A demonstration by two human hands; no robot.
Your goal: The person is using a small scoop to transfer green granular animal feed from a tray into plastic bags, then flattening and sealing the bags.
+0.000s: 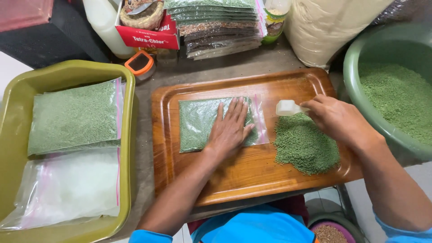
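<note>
Flat and open, the left hand (230, 128) presses palm-down on a clear zip-top plastic bag of green granules (198, 123), fingers spread, gripping nothing; the bag lies flat on the left half of a brown wooden tray with rounded corners (243, 180).

Items, left to right:

- Olive-green rectangular plastic tub (15, 103), at far left on the table. Holds a filled clear bag of green granules (74, 117) laid on top, and below it a stack of empty clear zip-top bags (72, 186).
- Small jar with an orange lid (140, 64), between the tub and the tray's far corner.
- Red-and-white cardboard box (148, 38), at the back, beside a white plastic bottle (104, 24).
- Stack of filled flat clear bags (218, 24), green ones above darker ones, behind the tray.
- Loose heap of green granules (306, 146), on the right half of the tray, just beside the pressed bag.
- Small white plastic scoop (288, 107), pinched at its handle by the right hand (337, 119), fingers closed around it; the scoop sits at the heap's far edge.
- Large cream-coloured sack (328, 27), at the back right.
- Round green plastic basin (360, 63), at far right, part-filled with green granules.
</note>
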